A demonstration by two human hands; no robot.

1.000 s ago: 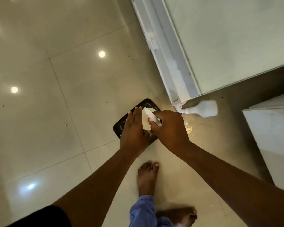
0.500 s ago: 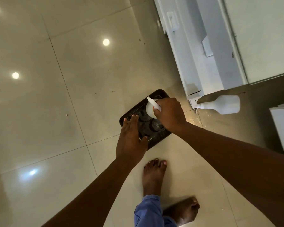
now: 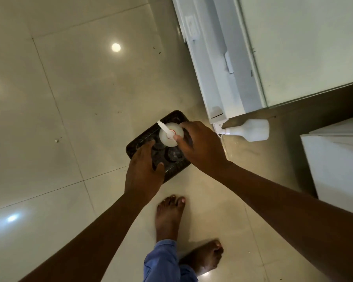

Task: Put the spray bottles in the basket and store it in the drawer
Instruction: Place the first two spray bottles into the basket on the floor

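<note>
A dark rectangular basket (image 3: 135, 144) sits on the tiled floor in front of me. A white spray bottle (image 3: 168, 136) stands upright inside it at the far end, its nozzle pointing up and left. My right hand (image 3: 200, 145) is closed on that bottle at its top and side. My left hand (image 3: 144, 171) rests on the basket's near edge with fingers spread over the rim. A second white spray bottle (image 3: 251, 130) lies on its side on the floor to the right, nozzle toward the cabinet corner.
A white cabinet (image 3: 222, 64) with drawer fronts rises at the upper right, its corner close to the basket. Another white unit (image 3: 334, 159) stands at the right edge. My bare feet (image 3: 169, 216) are just behind the basket on the glossy floor.
The right hand has lowered the spray bottle so it stands upright in the basket. The left hand stays on the basket's near rim. The view has shifted slightly.
</note>
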